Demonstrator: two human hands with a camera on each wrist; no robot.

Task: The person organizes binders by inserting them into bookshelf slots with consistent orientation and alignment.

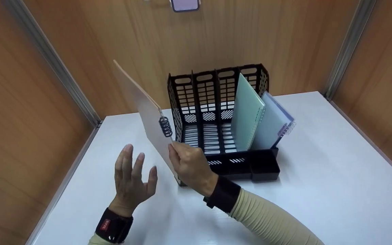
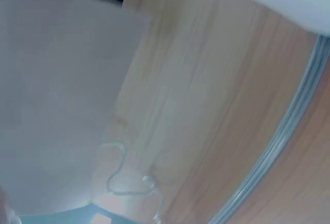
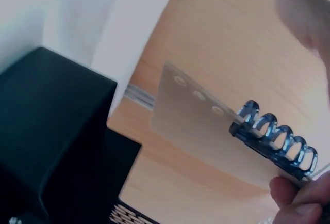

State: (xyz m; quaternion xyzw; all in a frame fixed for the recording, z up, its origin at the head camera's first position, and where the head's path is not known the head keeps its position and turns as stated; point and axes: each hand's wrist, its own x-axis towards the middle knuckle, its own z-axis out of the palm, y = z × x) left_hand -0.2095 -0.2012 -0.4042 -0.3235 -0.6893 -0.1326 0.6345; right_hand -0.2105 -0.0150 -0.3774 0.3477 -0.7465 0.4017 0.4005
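My right hand (image 1: pixel 194 166) grips the near spine edge of a pale ring-bound notebook (image 1: pixel 145 112), which stands tilted above the table left of the organizer. Its dark ring binding (image 3: pixel 278 136) shows just beyond the fingertips in the right wrist view. Left of the notebook, my left hand (image 1: pixel 131 180) is raised with its fingers extended and holds nothing. In the left wrist view the notebook's broad, plain face fills the left side. A black file organizer (image 1: pixel 243 166) stands behind the right hand, holding a green notebook (image 1: pixel 248 115) and a light blue-purple notebook (image 1: pixel 269 119) in its right part.
The organizer rests on a white table (image 1: pixel 318 163). Wood-grain panels (image 1: pixel 141 41) with metal corner strips (image 1: pixel 60 64) enclose the table at the back and sides. A phone (image 1: pixel 185 4) is fixed high on the back panel.
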